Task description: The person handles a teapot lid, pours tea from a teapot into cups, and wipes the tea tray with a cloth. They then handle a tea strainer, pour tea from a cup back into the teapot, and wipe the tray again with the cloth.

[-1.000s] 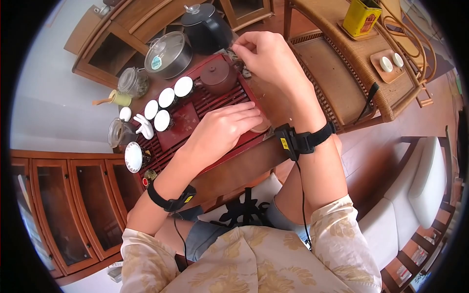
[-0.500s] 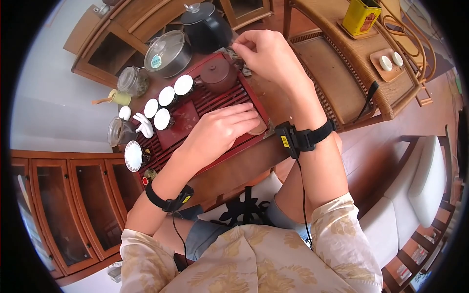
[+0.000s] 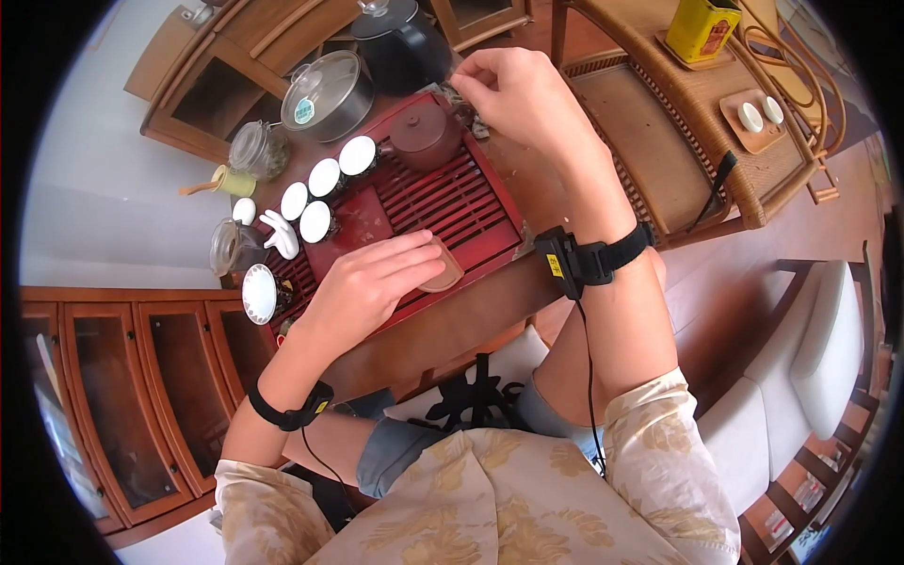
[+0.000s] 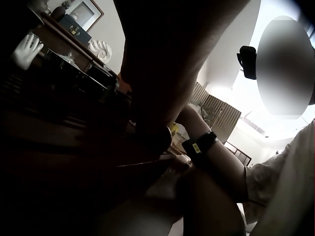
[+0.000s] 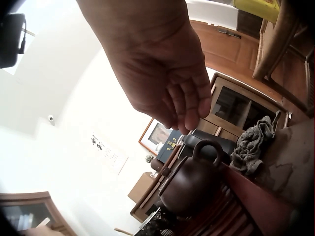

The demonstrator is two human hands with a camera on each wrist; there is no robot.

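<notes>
My left hand point(image 3: 363, 282) pinches a small wooden coaster point(image 3: 445, 269) at the front edge of the red slatted tea tray point(image 3: 476, 207), its fingers lying over the coaster and the thumb hidden. In the left wrist view that hand is mostly dark. My right hand point(image 3: 523, 99) hovers beyond the tray's back right corner, beside the brown teapot point(image 3: 424, 137). Its fingers hang loosely curled with nothing between them in the right wrist view, above the teapot point(image 5: 189, 187) and a crumpled grey cloth point(image 5: 253, 145).
Several white-lined cups point(image 3: 325, 177) and a white hand-shaped figure point(image 3: 280, 235) stand on the tray's left. Behind are a glass-lidded pot point(image 3: 330, 99), a dark kettle point(image 3: 405, 47) and a glass jar point(image 3: 259, 151). A rattan cart point(image 3: 650, 141) holds a yellow tin point(image 3: 702, 33).
My left hand has moved left along the tray's front with the coaster, uncovering the slats on the right. My right hand stays near the teapot, shifted slightly.
</notes>
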